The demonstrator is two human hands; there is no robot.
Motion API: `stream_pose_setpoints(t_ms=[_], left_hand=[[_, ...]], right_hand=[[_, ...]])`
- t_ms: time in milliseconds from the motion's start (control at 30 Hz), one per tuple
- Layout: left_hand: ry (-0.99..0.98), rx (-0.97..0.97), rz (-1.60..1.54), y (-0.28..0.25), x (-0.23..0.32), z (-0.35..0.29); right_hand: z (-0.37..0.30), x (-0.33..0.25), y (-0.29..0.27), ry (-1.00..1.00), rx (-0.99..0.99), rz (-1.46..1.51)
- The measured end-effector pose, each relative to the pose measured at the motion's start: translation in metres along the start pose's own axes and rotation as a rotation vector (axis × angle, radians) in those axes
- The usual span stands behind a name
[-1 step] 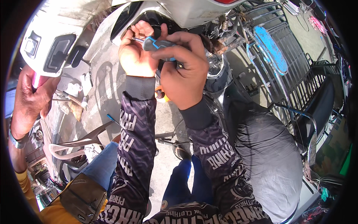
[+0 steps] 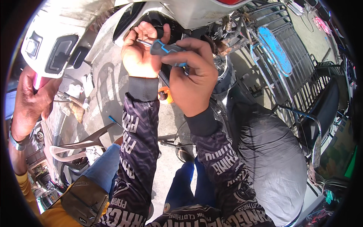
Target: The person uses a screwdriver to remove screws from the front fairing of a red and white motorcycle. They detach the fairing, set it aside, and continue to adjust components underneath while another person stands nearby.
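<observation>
My right hand (image 2: 193, 75) is closed around the grey and blue handle of a screwdriver (image 2: 162, 47). Its metal shaft points left, across the fingers of my left hand (image 2: 140, 56). That hand is held palm up with its fingers loosely curled and apart; whether anything small lies in the palm I cannot tell. Both hands are just below the white body panel (image 2: 196, 15) of a motorbike, in front of a dark opening in it. An orange ring-shaped part (image 2: 165, 95) shows beneath my wrists, partly hidden.
At the left, another person's hand (image 2: 36, 94) is against a white panel with a lamp (image 2: 56, 49). On the right are a metal rack (image 2: 298, 49), a blue pad (image 2: 274, 51) and a seat under a grey cover (image 2: 276, 162). A pale chair arm (image 2: 64, 153) stands lower left.
My right hand has shifted slightly right and down, carrying the screwdriver with it. More of the orange part shows. My left hand has hardly moved.
</observation>
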State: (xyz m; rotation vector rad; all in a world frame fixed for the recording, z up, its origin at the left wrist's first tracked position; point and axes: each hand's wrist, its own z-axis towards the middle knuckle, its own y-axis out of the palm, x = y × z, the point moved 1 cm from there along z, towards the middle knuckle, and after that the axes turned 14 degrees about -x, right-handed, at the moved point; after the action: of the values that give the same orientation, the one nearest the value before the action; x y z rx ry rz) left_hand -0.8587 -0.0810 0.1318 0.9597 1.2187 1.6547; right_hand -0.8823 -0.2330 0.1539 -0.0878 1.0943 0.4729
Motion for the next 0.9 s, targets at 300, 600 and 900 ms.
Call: stream_pose_setpoints(t_ms=[300,600,900], left_hand=[[0.256,0.258,0.069,0.018,-0.013,0.002],[0.162,0.081,0.286,0.026,-0.023,0.004],[-0.091,0.218,0.494,0.005,-0.027,-0.145]], right_hand=[[-0.098,-0.013,-0.06,0.297,0.117,0.258],[-0.154,0.0,-0.113,0.557,0.148,0.528],[-0.154,-0.004,-0.125,0.704,0.156,0.904]])
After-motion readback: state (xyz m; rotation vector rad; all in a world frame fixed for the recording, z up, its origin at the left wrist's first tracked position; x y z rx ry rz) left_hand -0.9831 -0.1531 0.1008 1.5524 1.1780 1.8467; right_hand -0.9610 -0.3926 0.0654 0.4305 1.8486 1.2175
